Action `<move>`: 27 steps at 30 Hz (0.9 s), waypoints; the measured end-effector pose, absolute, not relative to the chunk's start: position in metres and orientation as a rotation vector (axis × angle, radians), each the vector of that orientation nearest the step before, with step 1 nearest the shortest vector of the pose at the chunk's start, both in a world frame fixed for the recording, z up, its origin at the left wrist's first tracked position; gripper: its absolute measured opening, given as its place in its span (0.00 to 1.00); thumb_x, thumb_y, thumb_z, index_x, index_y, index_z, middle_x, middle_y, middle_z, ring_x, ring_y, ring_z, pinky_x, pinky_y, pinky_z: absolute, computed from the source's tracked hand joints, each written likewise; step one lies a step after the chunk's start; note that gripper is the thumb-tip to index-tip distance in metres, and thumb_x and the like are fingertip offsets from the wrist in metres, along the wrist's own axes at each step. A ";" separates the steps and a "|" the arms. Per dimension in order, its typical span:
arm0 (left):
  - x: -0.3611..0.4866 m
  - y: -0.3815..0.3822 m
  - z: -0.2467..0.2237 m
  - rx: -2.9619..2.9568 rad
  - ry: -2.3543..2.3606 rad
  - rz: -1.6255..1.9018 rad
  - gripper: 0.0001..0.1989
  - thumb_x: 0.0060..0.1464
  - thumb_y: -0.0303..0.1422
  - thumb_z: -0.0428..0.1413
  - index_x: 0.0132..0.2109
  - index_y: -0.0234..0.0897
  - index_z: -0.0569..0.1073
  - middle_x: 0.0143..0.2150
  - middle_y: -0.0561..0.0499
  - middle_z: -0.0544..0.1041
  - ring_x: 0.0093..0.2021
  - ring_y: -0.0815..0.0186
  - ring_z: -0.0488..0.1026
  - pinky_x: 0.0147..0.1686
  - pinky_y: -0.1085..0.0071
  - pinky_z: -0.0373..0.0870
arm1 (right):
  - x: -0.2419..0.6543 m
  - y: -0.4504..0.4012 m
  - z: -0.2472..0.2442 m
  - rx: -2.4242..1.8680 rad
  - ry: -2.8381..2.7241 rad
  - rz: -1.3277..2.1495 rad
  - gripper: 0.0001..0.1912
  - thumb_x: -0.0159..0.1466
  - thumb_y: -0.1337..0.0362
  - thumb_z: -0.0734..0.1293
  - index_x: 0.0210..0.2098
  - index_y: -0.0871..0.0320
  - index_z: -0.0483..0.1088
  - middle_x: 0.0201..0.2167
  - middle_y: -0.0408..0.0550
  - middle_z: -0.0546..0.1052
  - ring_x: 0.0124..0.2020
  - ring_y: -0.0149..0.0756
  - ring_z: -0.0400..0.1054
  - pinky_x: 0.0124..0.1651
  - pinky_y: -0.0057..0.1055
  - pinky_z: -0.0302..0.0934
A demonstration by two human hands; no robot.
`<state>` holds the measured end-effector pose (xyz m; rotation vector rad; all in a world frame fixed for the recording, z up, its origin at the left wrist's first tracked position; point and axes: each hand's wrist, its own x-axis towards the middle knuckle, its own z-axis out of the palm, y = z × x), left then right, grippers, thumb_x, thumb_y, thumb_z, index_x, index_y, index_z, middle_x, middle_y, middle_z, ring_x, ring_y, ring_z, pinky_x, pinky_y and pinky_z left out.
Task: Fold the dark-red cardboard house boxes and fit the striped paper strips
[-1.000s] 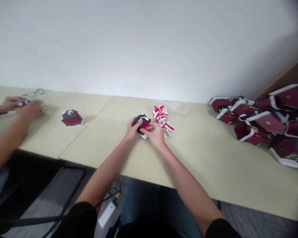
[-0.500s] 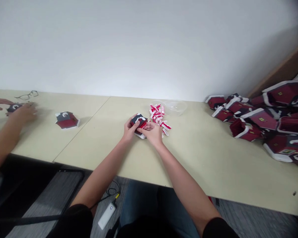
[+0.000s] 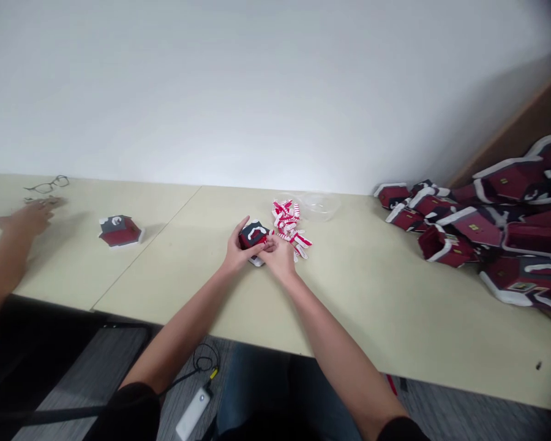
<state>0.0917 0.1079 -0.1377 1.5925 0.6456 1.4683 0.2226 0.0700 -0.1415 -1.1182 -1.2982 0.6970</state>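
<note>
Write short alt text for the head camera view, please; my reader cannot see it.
A person's left hand and right hand hold a small red model house on a pale table, beside a heap of red-and-white strips and a clear plastic bowl. A large pile of similar houses lies at right. At left, a co-worker's hand is near glasses, beyond another house.

A big white wall [image 3: 257,92], bright in the middle, a bit darker on the right. Below it, a long pale yellow counter [image 3: 376,318] with one thin seam. Gray carpet [image 3: 463,410] down low. A brown wooden board [image 3: 532,110] in the right corner.
</note>
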 end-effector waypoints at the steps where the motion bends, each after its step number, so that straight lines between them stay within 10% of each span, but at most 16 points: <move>1: 0.092 0.108 -0.138 1.592 0.646 1.471 0.49 0.37 0.36 0.72 0.66 0.34 0.62 0.50 0.43 0.77 0.49 0.56 0.77 0.56 0.57 0.72 | 0.223 0.070 -0.141 -1.129 -1.293 0.699 0.14 0.48 0.57 0.71 0.29 0.58 0.68 0.22 0.43 0.74 0.26 0.36 0.71 0.31 0.30 0.65; 27: 0.090 0.101 -0.133 1.681 0.799 1.482 0.42 0.39 0.30 0.69 0.63 0.40 0.66 0.52 0.46 0.75 0.49 0.59 0.76 0.55 0.61 0.71 | 0.224 0.064 -0.140 -1.164 -1.504 0.495 0.06 0.54 0.65 0.68 0.29 0.58 0.66 0.24 0.42 0.72 0.26 0.32 0.65 0.31 0.27 0.57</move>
